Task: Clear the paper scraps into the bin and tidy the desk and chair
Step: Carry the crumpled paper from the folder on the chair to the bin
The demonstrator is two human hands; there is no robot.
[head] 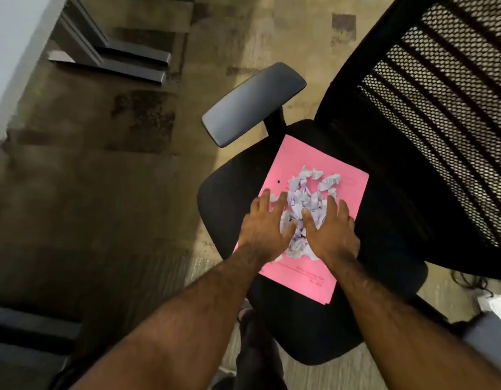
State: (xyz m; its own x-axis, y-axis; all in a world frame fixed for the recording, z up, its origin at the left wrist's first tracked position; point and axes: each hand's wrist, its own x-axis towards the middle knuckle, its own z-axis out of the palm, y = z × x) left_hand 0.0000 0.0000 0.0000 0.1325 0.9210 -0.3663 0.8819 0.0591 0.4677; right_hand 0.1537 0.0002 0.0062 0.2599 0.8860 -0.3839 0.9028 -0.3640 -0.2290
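Reaching down at the centre of the frame, both hands close in on the paper scraps (305,204), the left hand (264,226) on one side of the heap and the right hand (332,233) on the other, fingers spread and laid flat, palms down, nothing pinched. That looks like a corralling move, herding the loose bits together so they can be lifted in one go. The scraps sit on a pink folder (294,277), which lies flat on the seat of the black office chair (232,181), right of centre; the folder likely serves as a tray to keep bits off the fabric. The paper is pale, whitish-lilac, crumpled and torn into small pieces with dark print marks, piled loosely, a few strays lying toward the folder's upper edge. The armrest (253,104) juts out above, and the mesh back (440,108) fills the upper right. No bin is in view.
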